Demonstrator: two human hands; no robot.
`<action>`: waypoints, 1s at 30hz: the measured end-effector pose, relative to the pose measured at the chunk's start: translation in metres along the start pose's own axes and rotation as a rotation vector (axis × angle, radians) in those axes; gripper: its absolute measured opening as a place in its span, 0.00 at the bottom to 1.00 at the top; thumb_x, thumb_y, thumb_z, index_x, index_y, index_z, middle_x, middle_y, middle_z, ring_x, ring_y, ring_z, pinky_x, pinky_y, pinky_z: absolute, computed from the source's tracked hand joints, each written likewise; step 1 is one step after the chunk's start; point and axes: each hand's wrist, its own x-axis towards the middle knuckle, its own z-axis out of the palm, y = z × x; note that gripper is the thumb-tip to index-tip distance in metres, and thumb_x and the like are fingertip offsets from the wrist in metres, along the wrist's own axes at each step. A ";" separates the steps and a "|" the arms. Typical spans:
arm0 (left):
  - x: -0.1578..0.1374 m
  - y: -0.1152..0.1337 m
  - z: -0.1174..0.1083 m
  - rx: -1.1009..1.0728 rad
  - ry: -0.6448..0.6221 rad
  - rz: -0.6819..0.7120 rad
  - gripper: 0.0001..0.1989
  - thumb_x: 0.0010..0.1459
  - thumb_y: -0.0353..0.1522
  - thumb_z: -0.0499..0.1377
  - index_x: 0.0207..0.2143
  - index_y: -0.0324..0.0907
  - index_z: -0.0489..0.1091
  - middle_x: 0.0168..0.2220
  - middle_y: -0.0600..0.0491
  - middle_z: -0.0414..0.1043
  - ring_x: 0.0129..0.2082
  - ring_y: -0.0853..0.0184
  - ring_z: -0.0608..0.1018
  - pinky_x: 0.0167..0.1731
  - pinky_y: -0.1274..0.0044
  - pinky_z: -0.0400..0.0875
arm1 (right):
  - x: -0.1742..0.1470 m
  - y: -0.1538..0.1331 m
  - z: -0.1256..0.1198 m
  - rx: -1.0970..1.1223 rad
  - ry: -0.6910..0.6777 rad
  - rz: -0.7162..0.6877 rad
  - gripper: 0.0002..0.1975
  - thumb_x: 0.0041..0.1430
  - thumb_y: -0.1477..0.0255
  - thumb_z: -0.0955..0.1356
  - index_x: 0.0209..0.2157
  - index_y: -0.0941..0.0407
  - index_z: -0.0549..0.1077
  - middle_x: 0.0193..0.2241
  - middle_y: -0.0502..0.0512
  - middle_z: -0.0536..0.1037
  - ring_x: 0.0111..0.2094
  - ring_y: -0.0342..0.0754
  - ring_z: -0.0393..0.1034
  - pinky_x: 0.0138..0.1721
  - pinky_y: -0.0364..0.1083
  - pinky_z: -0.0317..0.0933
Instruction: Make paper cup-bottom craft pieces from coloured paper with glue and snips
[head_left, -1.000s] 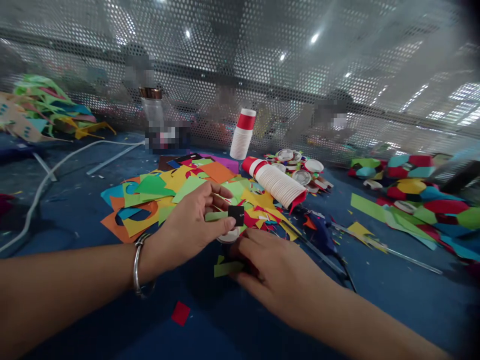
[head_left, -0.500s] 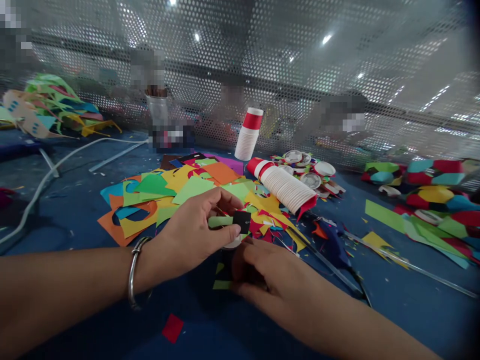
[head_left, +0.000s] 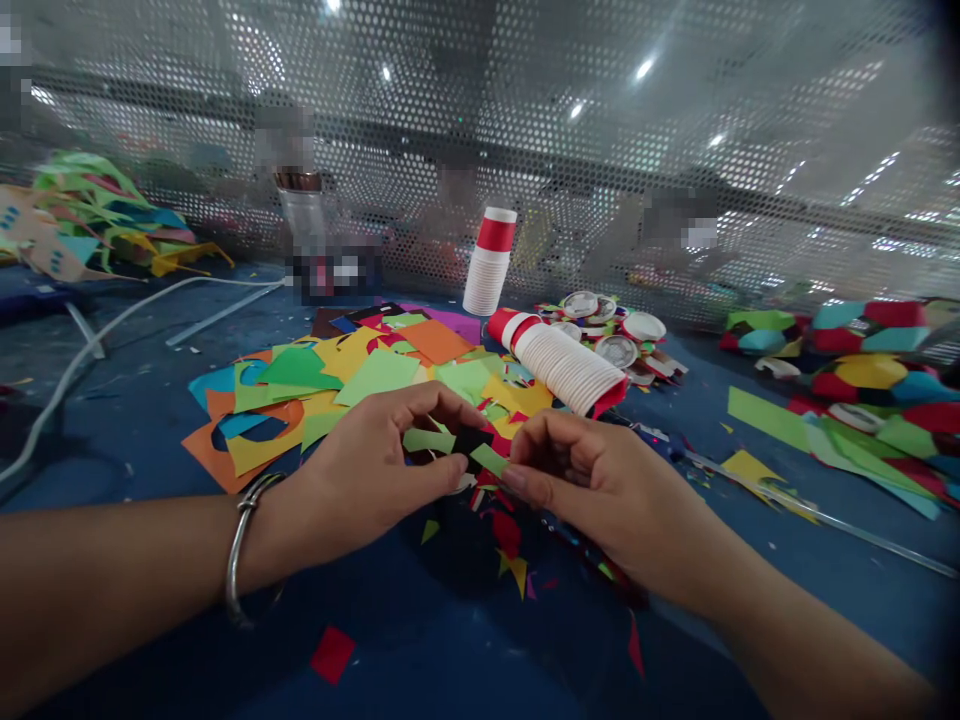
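Note:
My left hand (head_left: 382, 445) is closed around a small piece faced with green paper (head_left: 427, 441) and black paper (head_left: 472, 442). A pale edge shows beneath it, but most of the piece is hidden by the fingers. Just to the right, my right hand (head_left: 592, 465) pinches a small light green paper rectangle (head_left: 489, 459) between thumb and fingers. One end of this rectangle reaches over the black paper; I cannot tell whether they touch. Below the hands lie loose scraps, among them a yellow scrap (head_left: 516, 573) and a red paper square (head_left: 333, 654).
Coloured paper sheets (head_left: 382, 375) are piled beyond my hands. Stacked paper cups (head_left: 564, 365) lie on their side, and another cup stack (head_left: 489, 265) stands behind. Cut cup bottoms (head_left: 616, 350), a blue glue gun (head_left: 654, 437) and paper-covered balls (head_left: 870, 370) are at the right.
My right hand has risen from low over the table, bringing up a light green paper rectangle to the piece in my left hand. Scraps beneath it are now uncovered.

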 end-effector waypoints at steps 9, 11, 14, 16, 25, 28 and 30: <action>-0.001 0.006 0.000 0.052 -0.052 0.074 0.10 0.55 0.26 0.63 0.41 0.44 0.75 0.40 0.56 0.80 0.42 0.67 0.81 0.40 0.78 0.75 | 0.001 -0.001 0.000 0.020 -0.044 0.034 0.14 0.63 0.59 0.71 0.33 0.56 0.72 0.28 0.47 0.70 0.29 0.43 0.63 0.29 0.43 0.57; -0.001 0.006 0.000 0.056 -0.055 0.068 0.09 0.57 0.28 0.63 0.41 0.44 0.75 0.40 0.56 0.80 0.41 0.67 0.81 0.40 0.77 0.75 | 0.001 -0.002 -0.001 -0.001 -0.044 0.035 0.14 0.64 0.59 0.71 0.33 0.56 0.72 0.27 0.47 0.70 0.29 0.43 0.62 0.28 0.42 0.55; -0.002 0.006 0.000 0.054 -0.054 0.062 0.09 0.57 0.28 0.64 0.41 0.44 0.75 0.40 0.56 0.80 0.40 0.67 0.81 0.39 0.77 0.75 | 0.001 -0.003 -0.001 -0.010 -0.053 0.034 0.14 0.64 0.59 0.71 0.34 0.56 0.72 0.28 0.47 0.70 0.29 0.43 0.61 0.28 0.42 0.56; -0.003 0.007 0.001 0.042 -0.055 0.060 0.09 0.57 0.28 0.64 0.41 0.44 0.75 0.39 0.56 0.80 0.39 0.67 0.81 0.37 0.78 0.74 | 0.002 -0.002 -0.001 -0.014 -0.049 0.026 0.14 0.64 0.60 0.71 0.34 0.56 0.72 0.28 0.47 0.71 0.29 0.43 0.62 0.29 0.43 0.56; -0.001 0.003 0.001 -0.017 -0.105 0.070 0.06 0.59 0.30 0.64 0.40 0.43 0.76 0.38 0.56 0.79 0.39 0.69 0.79 0.38 0.80 0.73 | 0.003 0.005 0.005 0.074 -0.086 -0.043 0.10 0.65 0.64 0.71 0.33 0.55 0.71 0.28 0.45 0.69 0.29 0.42 0.60 0.30 0.44 0.55; -0.001 0.003 0.000 -0.009 -0.126 0.061 0.06 0.58 0.29 0.64 0.39 0.44 0.76 0.37 0.58 0.79 0.36 0.72 0.78 0.35 0.82 0.71 | 0.002 0.003 0.006 0.080 -0.091 -0.032 0.08 0.64 0.67 0.71 0.32 0.55 0.72 0.27 0.45 0.68 0.29 0.42 0.59 0.29 0.44 0.54; -0.002 0.005 0.000 0.009 -0.131 0.054 0.06 0.58 0.27 0.63 0.39 0.44 0.76 0.35 0.59 0.78 0.34 0.73 0.77 0.33 0.83 0.70 | 0.002 0.001 0.006 0.081 -0.092 -0.024 0.07 0.64 0.68 0.71 0.32 0.56 0.72 0.27 0.45 0.68 0.28 0.42 0.59 0.29 0.44 0.53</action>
